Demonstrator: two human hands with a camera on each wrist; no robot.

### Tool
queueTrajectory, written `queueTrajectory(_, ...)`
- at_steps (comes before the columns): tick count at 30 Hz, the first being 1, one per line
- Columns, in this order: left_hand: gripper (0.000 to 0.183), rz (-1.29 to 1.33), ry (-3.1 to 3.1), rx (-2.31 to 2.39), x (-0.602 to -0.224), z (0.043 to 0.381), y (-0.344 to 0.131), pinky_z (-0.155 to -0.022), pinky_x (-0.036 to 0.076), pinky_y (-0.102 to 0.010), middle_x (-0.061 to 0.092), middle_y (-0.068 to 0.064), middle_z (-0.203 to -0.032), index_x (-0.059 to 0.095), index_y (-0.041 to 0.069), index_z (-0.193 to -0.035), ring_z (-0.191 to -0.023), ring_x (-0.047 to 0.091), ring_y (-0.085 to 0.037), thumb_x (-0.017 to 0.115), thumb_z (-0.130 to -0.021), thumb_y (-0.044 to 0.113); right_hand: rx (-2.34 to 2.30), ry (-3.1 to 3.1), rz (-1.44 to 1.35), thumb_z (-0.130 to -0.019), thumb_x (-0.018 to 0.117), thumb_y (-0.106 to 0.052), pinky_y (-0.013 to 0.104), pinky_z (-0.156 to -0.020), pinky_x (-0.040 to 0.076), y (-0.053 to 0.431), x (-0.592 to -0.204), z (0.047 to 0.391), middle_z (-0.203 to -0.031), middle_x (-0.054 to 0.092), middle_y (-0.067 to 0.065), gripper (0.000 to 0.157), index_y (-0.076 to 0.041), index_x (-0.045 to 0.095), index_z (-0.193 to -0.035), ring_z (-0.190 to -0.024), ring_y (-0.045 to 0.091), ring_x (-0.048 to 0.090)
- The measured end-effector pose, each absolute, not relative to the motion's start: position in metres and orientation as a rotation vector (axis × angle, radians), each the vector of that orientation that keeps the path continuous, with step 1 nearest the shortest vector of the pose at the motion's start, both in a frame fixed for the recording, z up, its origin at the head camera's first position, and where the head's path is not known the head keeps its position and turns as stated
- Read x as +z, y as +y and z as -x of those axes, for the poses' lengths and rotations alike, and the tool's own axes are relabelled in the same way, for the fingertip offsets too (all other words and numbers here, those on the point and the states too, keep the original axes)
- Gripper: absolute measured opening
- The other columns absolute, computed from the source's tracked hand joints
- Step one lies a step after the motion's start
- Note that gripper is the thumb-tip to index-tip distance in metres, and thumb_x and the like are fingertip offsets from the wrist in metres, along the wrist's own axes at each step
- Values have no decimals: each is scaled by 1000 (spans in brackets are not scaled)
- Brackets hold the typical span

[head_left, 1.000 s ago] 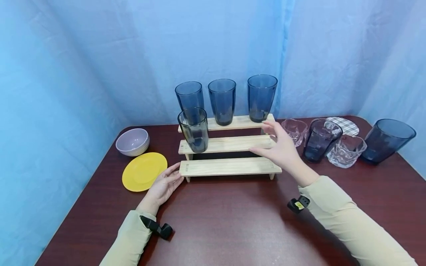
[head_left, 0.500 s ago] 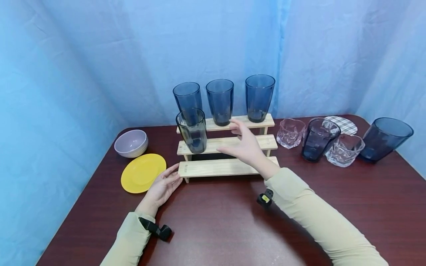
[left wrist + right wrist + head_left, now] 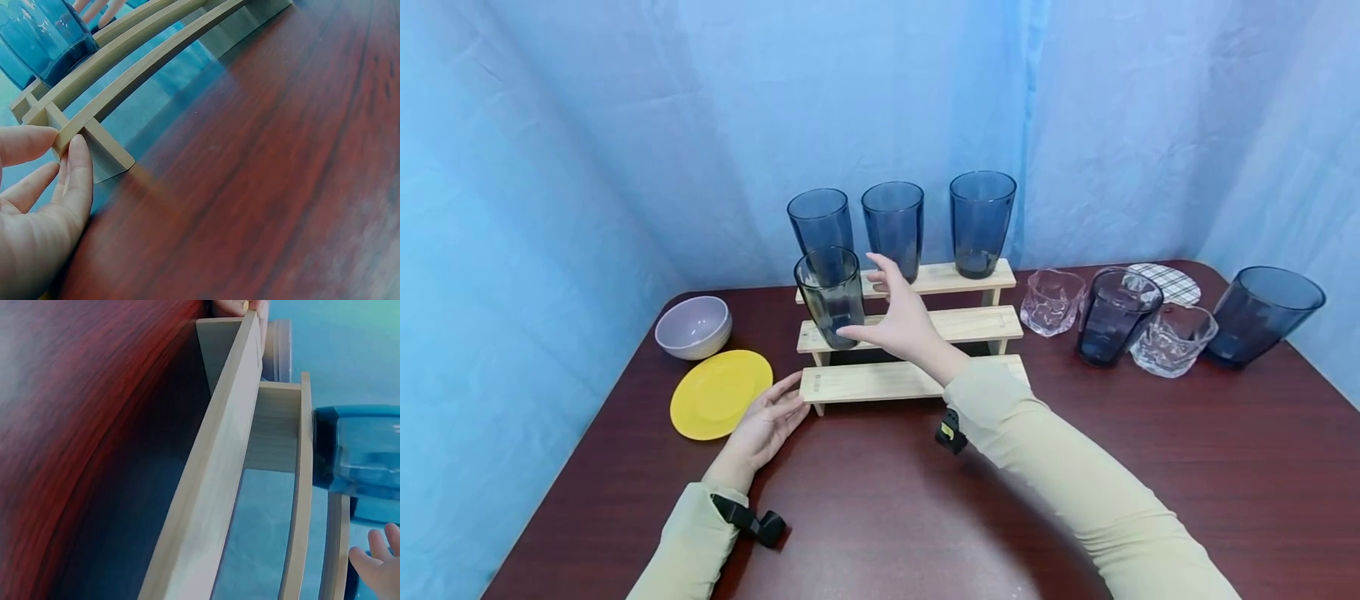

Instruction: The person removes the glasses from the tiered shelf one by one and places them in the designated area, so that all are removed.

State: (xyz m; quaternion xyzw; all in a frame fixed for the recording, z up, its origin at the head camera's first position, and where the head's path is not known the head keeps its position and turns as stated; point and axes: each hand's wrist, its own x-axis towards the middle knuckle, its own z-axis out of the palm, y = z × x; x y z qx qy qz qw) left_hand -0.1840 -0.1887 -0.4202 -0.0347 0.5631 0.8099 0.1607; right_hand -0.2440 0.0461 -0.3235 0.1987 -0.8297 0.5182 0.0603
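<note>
A three-step wooden display rack (image 3: 880,382) stands on the table. My left hand (image 3: 767,429) pinches the left end of its lowest board between thumb and fingers, as the left wrist view shows. On the left of the middle step stands a tall blue-grey drinking glass (image 3: 833,304). My right hand (image 3: 906,325) is spread beside it, the thumb low at its front and the fingers up behind. In the right wrist view, fingertips (image 3: 378,556) show below that glass (image 3: 369,450), apart from it. Three similar glasses (image 3: 983,221) stand on the top step, the middle one partly hidden by my right hand.
Left of the rack are a pale purple bowl (image 3: 694,327) and a yellow plate (image 3: 721,395). To the right stand two clear tumblers (image 3: 1051,304), a dark glass (image 3: 1116,321), a larger blue-grey glass (image 3: 1262,317) and a checked round piece (image 3: 1165,283). Blue curtains (image 3: 1112,125) hang behind the table.
My right hand has moved left across the rack, from its right end to the glass on the middle step, staying spread. My left hand has kept its place at the lowest board.
</note>
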Motion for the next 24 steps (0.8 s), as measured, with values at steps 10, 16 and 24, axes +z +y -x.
queueTrajectory(10, 59, 85, 1585, 2334, -421, 185, -189, -85, 49, -15, 54, 2, -101, 14, 2, -151, -91, 61, -3, 36, -97, -7, 1599, -2471, -632, -71, 83, -30, 48, -101, 42, 31, -319, 247, -141, 42, 11, 102, -28, 17, -150, -127, 27, 45)
queueTrajectory(16, 59, 80, 1586, 2323, -420, 185, -189, -86, 49, -15, 54, 2, -105, 13, 2, -151, -93, 60, -2, 36, -97, -6, 1616, -2472, -635, -72, 83, -30, 47, -101, 43, 27, -321, 248, -143, 39, 12, 101, -32, 18, -149, -128, 28, 45)
queueTrajectory(24, 59, 87, 1596, 2317, -420, 184, -189, -87, 49, -15, 51, 1, -106, 14, 2, -151, -93, 60, -3, 36, -97, -6, 1569, -2457, -626, -76, 80, -27, 47, -94, 47, 23, -329, 249, -138, 42, 13, 98, -32, 15, -149, -123, 28, 48)
